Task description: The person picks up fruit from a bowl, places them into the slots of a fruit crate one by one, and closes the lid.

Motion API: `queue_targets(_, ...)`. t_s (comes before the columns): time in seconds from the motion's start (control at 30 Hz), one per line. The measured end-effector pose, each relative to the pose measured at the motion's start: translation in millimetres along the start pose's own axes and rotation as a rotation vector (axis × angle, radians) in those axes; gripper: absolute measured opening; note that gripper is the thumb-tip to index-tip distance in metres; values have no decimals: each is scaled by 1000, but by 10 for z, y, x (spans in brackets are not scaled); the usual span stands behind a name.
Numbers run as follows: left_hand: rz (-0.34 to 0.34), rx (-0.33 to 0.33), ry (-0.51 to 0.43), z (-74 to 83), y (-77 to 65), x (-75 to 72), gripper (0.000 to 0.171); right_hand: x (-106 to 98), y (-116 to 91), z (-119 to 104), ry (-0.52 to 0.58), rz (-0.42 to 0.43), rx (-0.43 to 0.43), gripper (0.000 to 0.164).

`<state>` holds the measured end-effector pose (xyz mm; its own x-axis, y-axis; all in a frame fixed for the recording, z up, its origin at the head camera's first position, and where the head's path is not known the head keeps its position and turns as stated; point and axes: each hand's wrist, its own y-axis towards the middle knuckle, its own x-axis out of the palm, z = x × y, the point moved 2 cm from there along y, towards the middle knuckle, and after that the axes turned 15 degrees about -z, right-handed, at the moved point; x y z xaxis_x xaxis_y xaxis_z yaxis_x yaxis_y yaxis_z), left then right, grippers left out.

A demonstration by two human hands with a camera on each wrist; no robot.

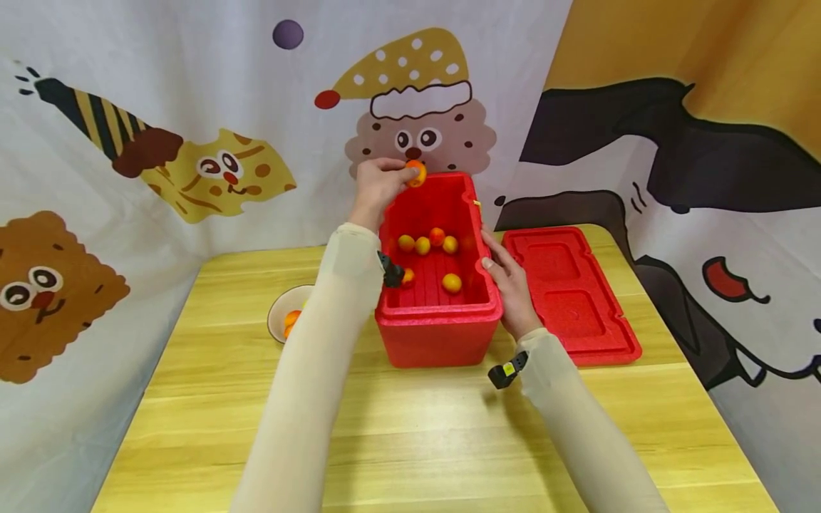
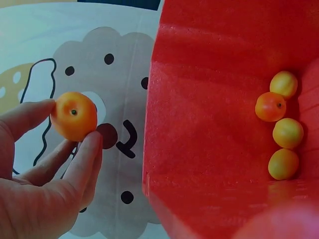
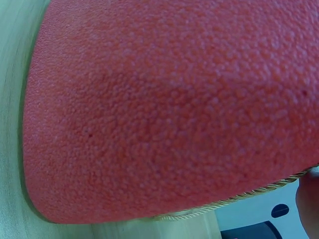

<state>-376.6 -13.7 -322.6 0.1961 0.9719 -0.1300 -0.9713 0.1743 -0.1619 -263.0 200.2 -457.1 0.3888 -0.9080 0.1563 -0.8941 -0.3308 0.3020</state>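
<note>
My left hand (image 1: pixel 378 189) pinches a tangerine (image 2: pixel 74 116) between thumb and fingertips, above the far left rim of an open red foam box (image 1: pixel 436 342). In the left wrist view, the fruit's small green stem spot faces the camera. Inside the box lie several fruits: a reddish-orange one (image 1: pixel 437 236), a yellow-orange one (image 1: pixel 452 283) nearer the front, and others along the far part. My right hand (image 1: pixel 513 285) holds the box's right side, its thumb at the rim and its fingers along the outer wall. The right wrist view mostly shows that wall (image 3: pixel 164 119).
A bowl (image 1: pixel 277 313) with orange fruit stands left of the box, partly hidden by my left sleeve. The red lid (image 1: pixel 564 292) lies flat on the wooden table (image 1: pixel 410 434) at the right. Gold twisted cord (image 3: pixel 239 197) runs along the box. A printed curtain (image 1: pixel 244 71) hangs behind.
</note>
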Motion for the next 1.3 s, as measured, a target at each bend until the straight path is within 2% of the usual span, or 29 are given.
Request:
queue_targets(0.33, 26, -21, 96, -7, 14, 11, 30, 15, -4, 8, 9, -12, -6, 51)
queue_targets(0.57, 82, -7, 143, -3, -5, -10, 24, 10, 3, 10, 4, -8, -11, 51)
queue_targets(0.7, 58, -4, 141, 15, -32, -20, 21, 0, -1, 10, 0, -5, -13, 51)
queue_targets(1.07, 18, 6, 74, 70, -75, -66, 22, 7, -4, 6, 0, 3, -15, 50)
queue_targets(1.3, -44, 141, -62, 160, -203, -154, 22, 22, 2, -4, -3, 7, 0, 51)
